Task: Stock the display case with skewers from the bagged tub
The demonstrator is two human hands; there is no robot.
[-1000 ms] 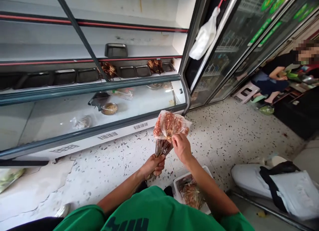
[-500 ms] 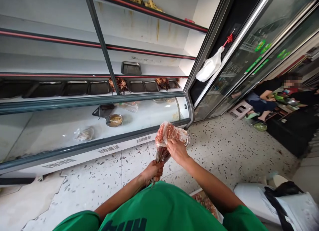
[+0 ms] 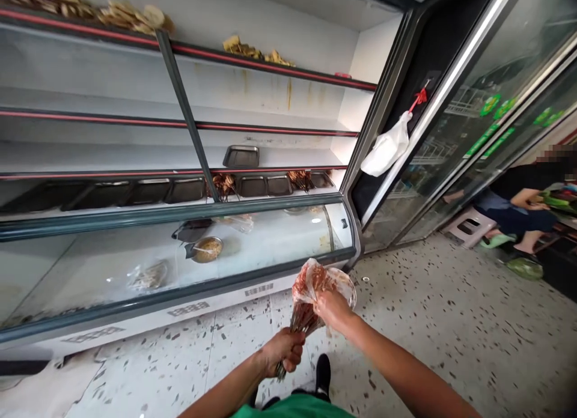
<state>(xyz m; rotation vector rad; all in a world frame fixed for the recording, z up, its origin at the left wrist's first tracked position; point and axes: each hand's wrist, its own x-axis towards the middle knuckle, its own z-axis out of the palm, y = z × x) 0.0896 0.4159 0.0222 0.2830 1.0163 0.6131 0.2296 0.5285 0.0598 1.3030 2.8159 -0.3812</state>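
Observation:
In the head view my left hand (image 3: pixel 285 351) is closed round the lower sticks of a bundle of meat skewers (image 3: pixel 304 317). The red meat at their far end sits inside a clear plastic bag (image 3: pixel 311 278). My right hand (image 3: pixel 332 308) pinches the bag's edge near where the sticks come out, its fingertips partly hidden. Beyond that hand shows the pale rim of a round dish or plate (image 3: pixel 351 289), mostly covered by the bag and the hand; whether the hand touches it I cannot tell.
Ahead stands a display fridge (image 3: pixel 270 223) with a glass front. Inside are metal trays (image 3: pixel 252 187), a bowl of food (image 3: pixel 208 248) and a bagged item (image 3: pixel 151 275). A white bag (image 3: pixel 388 146) hangs on its right side. A person (image 3: pixel 518 196) sits at the right near a stool (image 3: pixel 469 224).
My view has tipped upward and turned a little left, showing more upper shelf and a dark shoe below. Both hands keep their hold on the skewers and bag, close to the same pose.

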